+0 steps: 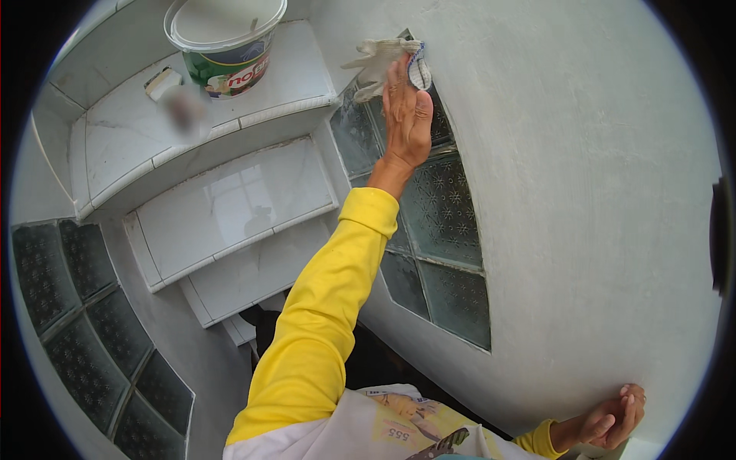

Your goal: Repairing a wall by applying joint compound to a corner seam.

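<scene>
My left hand (406, 123), in a yellow sleeve, reaches up to the glass-block window (445, 203) in the right wall. It holds a white knitted glove (376, 65) against the upper glass blocks. The fingers lie stretched over the glove and the thumb stands out to the right. Beside the thumb bulges the glove's blue-trimmed cuff, while its limp fingers stick out to the left. At the lower right, my right hand (613, 418) is close to the wall, fingers loosely curled and thumb apart, with nothing visible in it.
A white-rimmed bucket (230, 73) with a green label stands on the upper tiled step (287, 69). Left of it lie a small pale block (162, 83) and a blurred thing (184, 111). More tiled steps (238, 207) descend below. Another glass-block window (92, 337) is at left.
</scene>
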The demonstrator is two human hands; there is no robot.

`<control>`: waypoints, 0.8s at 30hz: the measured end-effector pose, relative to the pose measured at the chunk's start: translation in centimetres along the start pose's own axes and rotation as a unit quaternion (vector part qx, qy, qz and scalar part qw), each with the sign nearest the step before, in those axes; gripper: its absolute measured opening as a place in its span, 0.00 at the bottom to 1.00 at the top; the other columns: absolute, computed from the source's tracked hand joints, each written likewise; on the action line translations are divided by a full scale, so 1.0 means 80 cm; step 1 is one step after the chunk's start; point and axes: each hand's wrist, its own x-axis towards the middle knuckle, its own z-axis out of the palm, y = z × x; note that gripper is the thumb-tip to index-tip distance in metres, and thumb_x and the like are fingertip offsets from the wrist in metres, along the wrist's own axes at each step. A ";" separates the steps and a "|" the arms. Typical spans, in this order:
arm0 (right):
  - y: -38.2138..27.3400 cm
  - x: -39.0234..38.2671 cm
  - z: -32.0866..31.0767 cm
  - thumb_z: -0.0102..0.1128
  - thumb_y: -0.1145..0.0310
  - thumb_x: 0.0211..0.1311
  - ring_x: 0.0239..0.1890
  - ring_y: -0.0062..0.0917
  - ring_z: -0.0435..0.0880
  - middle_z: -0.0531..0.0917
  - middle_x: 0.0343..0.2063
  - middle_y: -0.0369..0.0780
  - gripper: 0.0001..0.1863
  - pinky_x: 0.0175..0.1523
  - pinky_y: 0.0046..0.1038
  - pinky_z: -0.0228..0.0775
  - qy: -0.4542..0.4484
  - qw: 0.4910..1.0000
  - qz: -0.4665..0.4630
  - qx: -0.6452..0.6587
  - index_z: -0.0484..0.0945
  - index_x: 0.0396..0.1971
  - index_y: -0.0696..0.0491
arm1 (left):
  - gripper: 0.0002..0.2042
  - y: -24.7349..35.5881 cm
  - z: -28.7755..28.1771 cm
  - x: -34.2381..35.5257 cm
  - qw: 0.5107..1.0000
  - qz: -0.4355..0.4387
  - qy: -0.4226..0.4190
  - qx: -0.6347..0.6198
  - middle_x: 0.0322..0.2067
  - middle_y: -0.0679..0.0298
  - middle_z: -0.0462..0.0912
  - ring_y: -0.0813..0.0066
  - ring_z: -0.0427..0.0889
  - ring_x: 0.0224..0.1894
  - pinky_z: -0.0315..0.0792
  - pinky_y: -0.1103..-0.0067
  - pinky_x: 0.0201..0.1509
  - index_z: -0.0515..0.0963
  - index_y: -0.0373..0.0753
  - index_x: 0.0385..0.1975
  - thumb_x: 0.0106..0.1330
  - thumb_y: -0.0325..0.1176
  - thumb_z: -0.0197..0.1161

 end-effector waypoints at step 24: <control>-0.019 0.040 0.043 0.62 0.62 0.64 0.21 0.34 0.79 0.79 0.23 0.49 0.19 0.23 0.29 0.73 0.065 0.997 -0.030 -0.013 0.80 0.30 0.68 | 0.32 -0.092 -0.038 -0.166 0.983 -0.172 -0.005 0.069 0.74 0.46 0.47 0.40 0.41 0.76 0.35 0.61 0.78 0.51 0.30 0.72 0.78 0.49 0.31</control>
